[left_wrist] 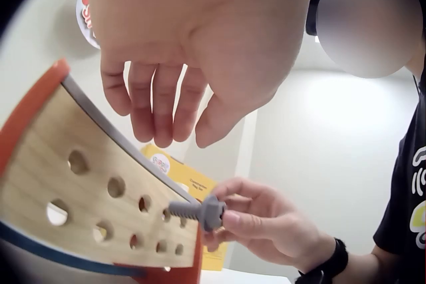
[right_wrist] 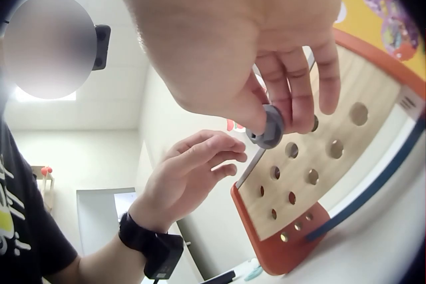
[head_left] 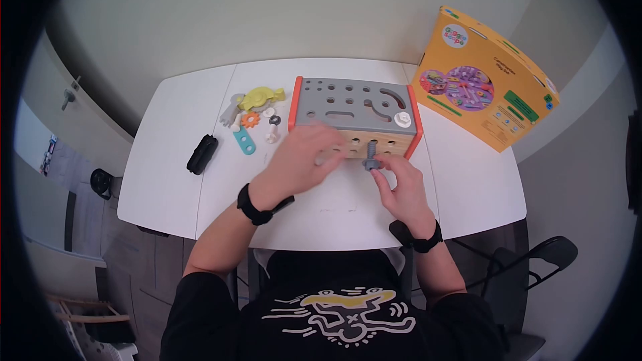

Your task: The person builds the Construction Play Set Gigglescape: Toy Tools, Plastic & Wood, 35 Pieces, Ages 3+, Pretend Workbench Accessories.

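Note:
My right hand [head_left: 404, 188] pinches a grey toy bolt [left_wrist: 202, 212] by its hexagonal head, between thumb and fingers. The threaded shank points at the holed wooden front panel [left_wrist: 98, 127] of a toy workbench [head_left: 354, 119]. In the head view the shank overlaps that panel near its right half. My left hand [head_left: 302, 159] hovers before the panel's left part, fingers loosely bent and holding nothing. A white nut-shaped piece [head_left: 402, 119] sits on the grey slotted top, at its right front corner. Red end pieces [right_wrist: 261, 252] flank the bench.
Left of the bench lie a yellow piece [head_left: 261, 98], a grey wrench [head_left: 231, 111], an orange gear [head_left: 251, 119], a teal holed strip [head_left: 245, 141] and small white parts. A black case [head_left: 202, 154] is farther left. A large yellow box [head_left: 481, 80] stands at the right.

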The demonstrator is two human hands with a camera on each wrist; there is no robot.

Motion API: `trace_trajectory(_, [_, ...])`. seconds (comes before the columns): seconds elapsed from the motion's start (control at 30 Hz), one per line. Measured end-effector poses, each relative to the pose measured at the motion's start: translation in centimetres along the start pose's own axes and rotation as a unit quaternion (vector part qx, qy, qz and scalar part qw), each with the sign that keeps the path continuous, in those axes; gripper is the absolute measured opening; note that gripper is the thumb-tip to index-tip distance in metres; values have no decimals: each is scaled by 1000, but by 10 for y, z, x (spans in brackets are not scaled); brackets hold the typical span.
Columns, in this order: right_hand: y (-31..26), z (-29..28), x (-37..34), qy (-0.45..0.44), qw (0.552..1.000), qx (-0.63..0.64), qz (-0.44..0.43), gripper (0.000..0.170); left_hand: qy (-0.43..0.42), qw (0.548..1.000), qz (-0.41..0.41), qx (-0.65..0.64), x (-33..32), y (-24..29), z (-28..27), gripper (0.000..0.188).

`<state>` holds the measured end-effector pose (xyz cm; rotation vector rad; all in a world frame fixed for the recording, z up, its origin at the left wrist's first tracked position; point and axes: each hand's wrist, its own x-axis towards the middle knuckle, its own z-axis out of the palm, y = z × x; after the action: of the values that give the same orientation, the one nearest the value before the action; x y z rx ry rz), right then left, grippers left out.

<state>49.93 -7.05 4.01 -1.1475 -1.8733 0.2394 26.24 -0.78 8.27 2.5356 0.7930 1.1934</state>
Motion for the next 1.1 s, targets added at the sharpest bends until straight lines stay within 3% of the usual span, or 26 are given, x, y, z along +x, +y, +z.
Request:
trace_trajectory(0.2, [10,-2,2,3,999,-1,44,26,81,989,-38,115,1,-29,-24,20])
trace_trajectory(0.3, [11,-4,6,-5,998,7,62,26,48,988,-102,108,-6,-36,-24,24])
trace_trajectory(0.5, [16,-8,11,2,993,-36,108,30,25,986,-99,129,-11,-34,-18,29])
trace_trajectory(0.57, [9,-15,15,13,975,-151,164,46,22,987,-97,123,-13,-30,-16,30])
trace_trajectory(0.6, [12,-13,15,13,975,-151,163,46,18,988,-94,119,-13,-28,-16,31])
trace_trajectory(0.67, [21,-9,14,115,944,-296,86,68,13,989,-85,119,-14,-25,-13,33])
trace_trajectory(0.77, [29,-17,18,144,939,-300,83,83,-3,989,-51,140,-13,-20,-13,37])
trace_trajectory(0.9, [44,-27,17,136,944,-279,107,91,-36,986,-15,162,-11,-12,-14,45])
trace_trajectory(0.97, [45,-36,20,67,954,-206,209,95,-54,987,-8,150,-8,-14,-18,50])
trace_trajectory(1.1, [69,-47,16,56,958,-136,246,95,-130,979,20,157,3,-21,-32,65])
